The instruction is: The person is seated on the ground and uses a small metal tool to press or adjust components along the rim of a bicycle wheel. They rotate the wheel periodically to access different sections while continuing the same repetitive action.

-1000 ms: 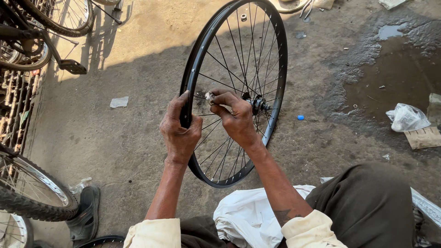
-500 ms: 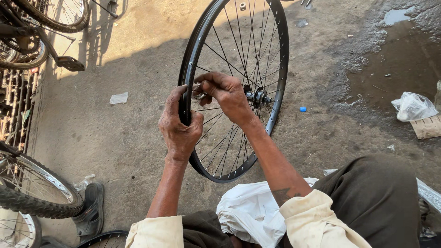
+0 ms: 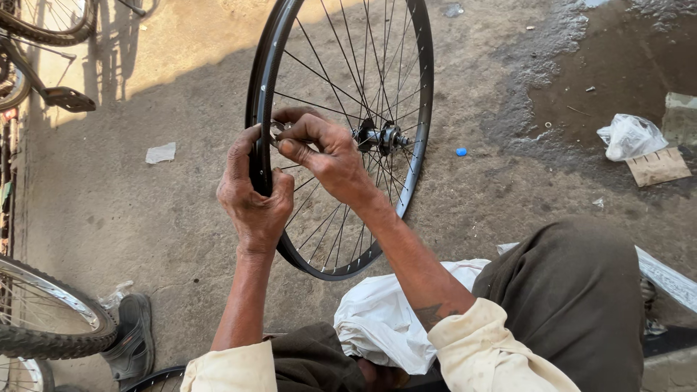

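**Hands at work on a bare wheel's rim**

A person seated over a concrete floor (image 3: 109, 210) steadies a black wheel (image 3: 417, 94), standing upright on the ground in front of the knees, with no tyre on it. The left hand (image 3: 250, 192) is closed round the near side of the rim, fingers wrapped over its edge and thumb pressed to the outer face. The right hand (image 3: 327, 156) reaches through beside it, fingertips drawn together in a tight pinch on something small and metallic at the rim, probably a spoke end or its nipple; the piece itself is too small to make out. The step in hand looks like seating or turning a spoke fitting, and the next move would call for a firm hold on the rim and fine turning from the pinching fingers. The hub (image 3: 381, 136) sits just right of the hands. A white bag (image 3: 377, 319) lies in the lap; other bicycle wheels (image 3: 43, 323) stand at left.
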